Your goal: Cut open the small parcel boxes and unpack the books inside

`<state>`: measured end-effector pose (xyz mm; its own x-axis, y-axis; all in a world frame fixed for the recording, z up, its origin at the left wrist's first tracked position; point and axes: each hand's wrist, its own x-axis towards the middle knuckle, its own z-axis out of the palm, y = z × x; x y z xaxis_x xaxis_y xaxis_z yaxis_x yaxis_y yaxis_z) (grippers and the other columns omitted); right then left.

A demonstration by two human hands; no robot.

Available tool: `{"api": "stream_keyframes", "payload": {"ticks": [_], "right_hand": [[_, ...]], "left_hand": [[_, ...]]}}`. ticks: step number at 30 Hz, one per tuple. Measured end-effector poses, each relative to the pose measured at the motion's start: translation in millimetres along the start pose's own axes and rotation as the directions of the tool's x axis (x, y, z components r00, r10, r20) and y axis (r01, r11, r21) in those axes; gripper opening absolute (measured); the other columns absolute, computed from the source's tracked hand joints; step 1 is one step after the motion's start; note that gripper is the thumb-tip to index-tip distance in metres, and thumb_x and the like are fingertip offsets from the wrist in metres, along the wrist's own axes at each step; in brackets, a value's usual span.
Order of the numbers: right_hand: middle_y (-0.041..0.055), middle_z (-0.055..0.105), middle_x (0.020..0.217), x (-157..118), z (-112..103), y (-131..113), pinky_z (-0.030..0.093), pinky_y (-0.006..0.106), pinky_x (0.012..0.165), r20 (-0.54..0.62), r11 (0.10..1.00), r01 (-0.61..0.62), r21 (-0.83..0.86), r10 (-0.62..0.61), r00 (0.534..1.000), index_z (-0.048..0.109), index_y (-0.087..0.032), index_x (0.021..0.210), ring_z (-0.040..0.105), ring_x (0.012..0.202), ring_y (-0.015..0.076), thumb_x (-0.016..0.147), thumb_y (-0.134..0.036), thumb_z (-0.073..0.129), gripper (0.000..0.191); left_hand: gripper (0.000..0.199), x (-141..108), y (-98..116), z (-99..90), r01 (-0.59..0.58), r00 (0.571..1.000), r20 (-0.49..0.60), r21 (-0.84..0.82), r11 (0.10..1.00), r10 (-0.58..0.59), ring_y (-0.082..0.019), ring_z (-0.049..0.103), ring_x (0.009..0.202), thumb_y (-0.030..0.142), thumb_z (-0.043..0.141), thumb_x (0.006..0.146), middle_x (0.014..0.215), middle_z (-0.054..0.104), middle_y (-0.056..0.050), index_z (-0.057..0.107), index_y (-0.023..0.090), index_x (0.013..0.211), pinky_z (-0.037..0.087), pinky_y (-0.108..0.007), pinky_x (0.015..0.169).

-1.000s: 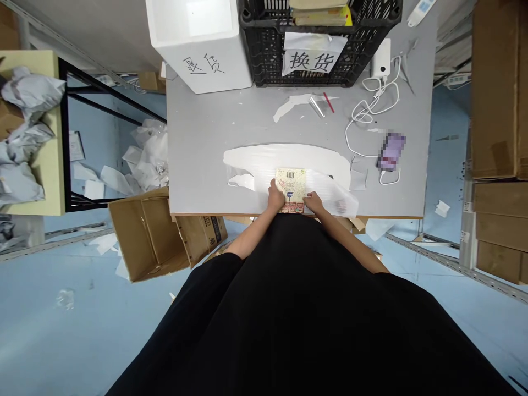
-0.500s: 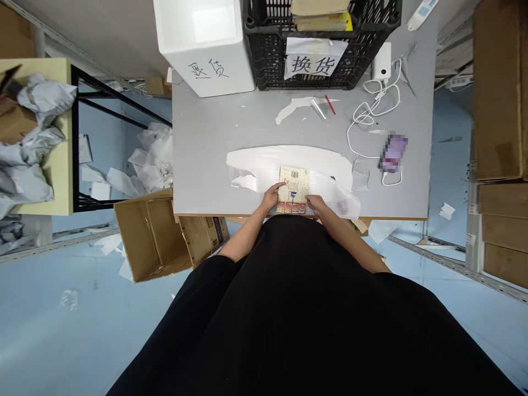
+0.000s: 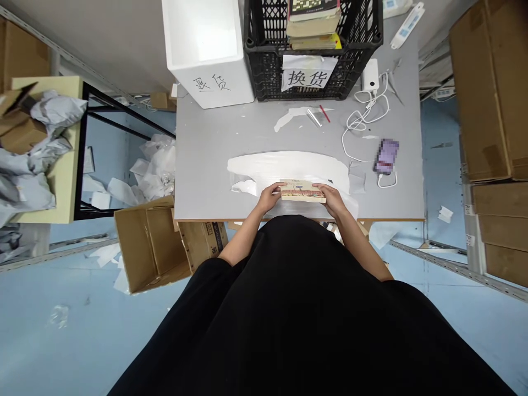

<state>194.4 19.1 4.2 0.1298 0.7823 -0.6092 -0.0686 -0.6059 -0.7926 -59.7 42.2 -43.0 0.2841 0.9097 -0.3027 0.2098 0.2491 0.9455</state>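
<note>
1. Over on the left, an open brown cardboard carton [image 3: 152, 245] sits beside the grey tabletop [image 3: 202, 165]; the white rigid box with handwriting [image 3: 214, 82] stands at the back, probably to leave the front free for handwork.
2. The left hand [image 3: 269, 199] has its fingers closed in on the left end of a thick cream book with a red-patterned band [image 3: 303, 192].
3. That book is near the front edge, over a torn white plastic sheet [image 3: 289, 162], tipped so its thick side shows. I'd say a hand at each end keeps it level and easy to turn.
4. The right hand [image 3: 331, 199] grips the other end, fingers reaching onto the top face.
5. Farther right lies a purple phone [image 3: 386, 155], likely kept there by its white cable [image 3: 358, 121].
6. The fingertips beneath the book are hidden, and I can't tell whether it touches the sheet. The black lattice crate [image 3: 268, 74] is cut off above; the phone's screen is blurred.
</note>
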Motion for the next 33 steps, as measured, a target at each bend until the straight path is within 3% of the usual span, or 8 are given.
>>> {"api": "stream_keyframes", "payload": {"ticks": [3,7,14,19,24,27,29,33], "right_hand": [[0.0031,0.069,0.08,-1,-2,-1,0.057,0.03,0.069,0.051,0.992,-0.03,0.12,0.024,0.998,0.07,-0.019,0.092,0.064,0.069,0.0152,0.079,-0.027,0.057,0.02],[0.0027,0.067,0.072,1,1,10,0.059,0.03,0.07,0.086,0.989,-0.071,0.133,0.06,0.995,0.063,-0.018,0.082,0.065,0.063,0.0139,0.074,-0.016,0.06,0.009],[-0.0012,0.066,0.076,6,12,32,0.057,0.03,0.075,0.023,1.0,-0.013,-0.007,0.013,1.0,0.059,-0.02,0.088,0.068,0.068,0.0135,0.074,-0.012,0.06,0.016],[-0.0028,0.063,0.072,12,8,41,0.054,0.032,0.078,0.002,0.98,0.022,-0.196,-0.022,1.0,0.054,-0.022,0.084,0.066,0.071,0.0159,0.073,-0.018,0.058,0.012],[0.0029,0.061,0.084,23,1,52,0.05,0.038,0.092,-0.041,0.831,0.199,-0.519,-0.256,0.966,0.054,-0.023,0.074,0.061,0.084,0.0207,0.076,-0.034,0.06,0.013],[0.0079,0.063,0.099,31,1,53,0.047,0.04,0.099,-0.017,0.796,0.286,-0.534,-0.348,0.937,0.057,-0.022,0.082,0.061,0.096,0.0228,0.078,-0.037,0.058,0.015],[0.0072,0.065,0.097,36,4,51,0.047,0.039,0.099,0.001,0.82,0.287,-0.496,-0.33,0.944,0.057,-0.022,0.083,0.061,0.099,0.023,0.08,-0.039,0.056,0.017],[0.003,0.068,0.088,45,12,47,0.052,0.033,0.086,-0.023,0.922,0.152,-0.357,-0.171,0.985,0.059,-0.021,0.087,0.063,0.092,0.0197,0.082,-0.045,0.055,0.024]], "left_hand": [[0.034,-8,-3,5.3,0.043,0.999,-0.015,0.049,0.998,-0.042,-0.017,0.066,0.095,0.023,0.061,0.084,0.104,0.074,-0.006,0.071,0.02,0.117,0.049,-0.029,0.089],[0.032,-18,-9,8.3,0.103,0.994,-0.041,0.119,0.988,-0.099,-0.018,0.066,0.084,0.033,0.058,0.09,0.08,0.074,-0.003,0.071,0.019,0.116,0.048,-0.031,0.089],[0.032,-20,-22,11.2,0.118,0.991,-0.083,0.145,0.982,-0.107,-0.018,0.064,0.083,0.029,0.054,0.091,0.076,0.072,-0.001,0.07,0.018,0.116,0.047,-0.03,0.092],[0.031,-15,-28,9.7,0.171,0.981,-0.116,0.166,0.971,-0.153,-0.016,0.06,0.076,0.028,0.059,0.088,0.068,0.063,0.003,0.072,0.02,0.115,0.047,-0.028,0.086],[0.021,-12,-32,6.8,0.147,0.976,-0.195,0.255,0.956,-0.098,-0.019,0.06,0.086,0.026,0.066,0.082,0.087,0.063,-0.004,0.074,0.02,0.101,0.049,-0.031,0.086],[0.015,-9,-30,7.4,0.098,0.98,-0.191,0.262,0.96,-0.048,-0.022,0.06,0.101,0.025,0.064,0.084,0.105,0.064,-0.008,0.072,0.02,0.096,0.049,-0.031,0.087],[0.012,-5,-25,8.9,0.09,0.987,-0.153,0.247,0.965,-0.053,-0.021,0.061,0.1,0.026,0.059,0.088,0.1,0.066,-0.006,0.069,0.021,0.093,0.048,-0.031,0.088],[0.019,4,-18,12.5,0.15,0.984,-0.124,0.193,0.97,-0.128,-0.017,0.056,0.076,0.032,0.054,0.092,0.069,0.056,0.001,0.06,0.021,0.079,0.048,-0.03,0.082]]}}
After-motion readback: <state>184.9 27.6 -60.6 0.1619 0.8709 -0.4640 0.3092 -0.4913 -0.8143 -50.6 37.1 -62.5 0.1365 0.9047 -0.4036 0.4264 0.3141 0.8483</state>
